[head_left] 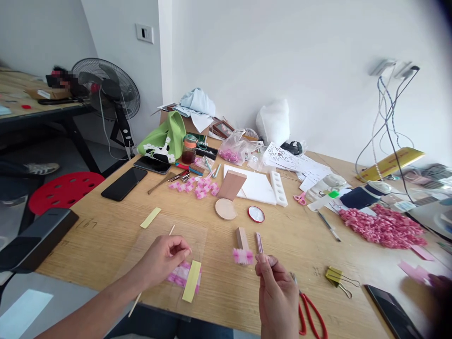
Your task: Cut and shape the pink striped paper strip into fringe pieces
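My left hand (168, 258) is closed in a pinch above a clear sheet (146, 247); whatever its fingertips hold is too small to make out. Under that hand a thin wooden stick (134, 305) runs across the sheet. A pink patterned strip (179, 274) lies beside it, partly covered by a yellow paper strip (191, 281). My right hand (270, 278) grips a slim pinkish metal clip (259, 242) upright between thumb and fingers. Left of the clip, a small wooden block (242, 238) has a pink fluffy piece (243, 256) at its near end.
Red-handled scissors (310, 313) lie right of my right hand. Beyond are a wooden disc (226, 209), a red-rimmed lid (256, 214) and pink flowers (205, 187). A binder clip (337, 277) and phone (393, 310) are at right. Another person's hand (441, 285) shows at the right edge.
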Available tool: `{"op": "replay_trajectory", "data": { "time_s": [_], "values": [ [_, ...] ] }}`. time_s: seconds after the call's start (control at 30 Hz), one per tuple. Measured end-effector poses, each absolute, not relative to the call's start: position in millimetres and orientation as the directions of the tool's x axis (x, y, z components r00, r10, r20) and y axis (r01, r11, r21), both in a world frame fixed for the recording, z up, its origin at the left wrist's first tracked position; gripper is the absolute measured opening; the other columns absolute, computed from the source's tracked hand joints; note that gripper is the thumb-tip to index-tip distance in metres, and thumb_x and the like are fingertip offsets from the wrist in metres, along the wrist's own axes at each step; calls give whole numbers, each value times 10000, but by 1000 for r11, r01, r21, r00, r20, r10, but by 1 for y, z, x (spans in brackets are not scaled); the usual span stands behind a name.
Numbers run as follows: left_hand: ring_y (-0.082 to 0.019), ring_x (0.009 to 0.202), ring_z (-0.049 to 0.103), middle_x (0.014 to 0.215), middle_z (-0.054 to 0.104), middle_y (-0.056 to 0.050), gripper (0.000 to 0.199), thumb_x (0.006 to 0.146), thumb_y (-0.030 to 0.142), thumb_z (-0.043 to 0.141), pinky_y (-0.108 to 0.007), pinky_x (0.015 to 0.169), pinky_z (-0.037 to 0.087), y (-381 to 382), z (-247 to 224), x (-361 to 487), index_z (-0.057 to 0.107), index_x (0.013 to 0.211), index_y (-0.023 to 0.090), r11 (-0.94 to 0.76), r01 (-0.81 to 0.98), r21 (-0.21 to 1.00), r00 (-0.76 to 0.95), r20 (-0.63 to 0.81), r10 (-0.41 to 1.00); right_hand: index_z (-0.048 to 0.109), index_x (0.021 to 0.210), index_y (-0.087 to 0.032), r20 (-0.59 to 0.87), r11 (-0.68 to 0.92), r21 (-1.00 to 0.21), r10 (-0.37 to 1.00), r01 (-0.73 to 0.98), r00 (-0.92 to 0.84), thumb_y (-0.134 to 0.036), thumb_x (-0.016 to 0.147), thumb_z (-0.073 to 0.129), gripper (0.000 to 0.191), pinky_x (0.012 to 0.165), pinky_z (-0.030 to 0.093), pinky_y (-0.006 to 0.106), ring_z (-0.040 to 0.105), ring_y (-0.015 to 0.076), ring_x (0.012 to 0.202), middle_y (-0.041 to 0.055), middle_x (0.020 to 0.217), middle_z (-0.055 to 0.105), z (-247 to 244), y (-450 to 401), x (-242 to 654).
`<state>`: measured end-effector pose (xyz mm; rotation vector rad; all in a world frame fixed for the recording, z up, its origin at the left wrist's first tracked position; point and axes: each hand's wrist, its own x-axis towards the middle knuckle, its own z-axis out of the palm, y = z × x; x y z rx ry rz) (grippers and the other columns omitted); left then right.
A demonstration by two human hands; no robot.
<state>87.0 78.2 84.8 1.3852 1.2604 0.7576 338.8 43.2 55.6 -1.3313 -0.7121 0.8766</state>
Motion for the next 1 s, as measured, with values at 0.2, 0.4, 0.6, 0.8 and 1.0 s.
{"op": "replay_trajectory", "data": {
  "time_s": [0.2, 0.4, 0.6, 0.8, 1.0],
  "values": [
    [-121, 541, 470, 538, 538, 20, 258, 740, 407, 660, -231, 559, 371, 79, 85, 87, 634, 635, 172, 156, 117, 981, 195, -177, 965, 581, 719, -185, -7, 43, -996, 817, -72, 577, -462, 733, 745, 322, 640, 340, 246, 416, 119, 667, -40, 656, 513, 68, 36, 336],
    [-105, 587, 497, 597, 605, -2, 277, 634, 418, 805, -221, 616, 393, 64, 90, 114, 716, 650, 156, 391, -207, 897, 232, -343, 910, 560, 697, -190, 99, 165, -986, 745, -38, 660, -442, 742, 736, 310, 620, 359, 245, 432, 120, 658, -40, 656, 506, 75, 32, 314],
    [-75, 614, 490, 648, 613, -5, 368, 460, 374, 920, -195, 663, 413, 58, 89, 142, 763, 692, 135, 508, -498, 703, 215, -468, 857, 559, 694, -192, 175, 257, -966, 709, -19, 683, -398, 771, 718, 272, 627, 376, 241, 459, 114, 653, -39, 662, 527, 69, 29, 302],
    [-62, 579, 462, 597, 568, 14, 366, 451, 359, 929, -182, 621, 405, 62, 87, 147, 765, 688, 133, 472, -575, 668, 172, -466, 868, 578, 660, -191, 197, 307, -951, 680, -30, 706, -399, 716, 766, 286, 625, 387, 236, 461, 107, 628, -44, 642, 527, 62, 29, 301],
    [-64, 577, 467, 594, 565, 17, 296, 508, 328, 916, -188, 628, 410, 64, 84, 144, 745, 664, 143, 445, -608, 657, 166, -443, 881, 603, 660, -189, 228, 319, -948, 698, -11, 678, -415, 707, 770, 285, 600, 391, 234, 462, 106, 601, -42, 622, 527, 47, 34, 303]
  ]
}}
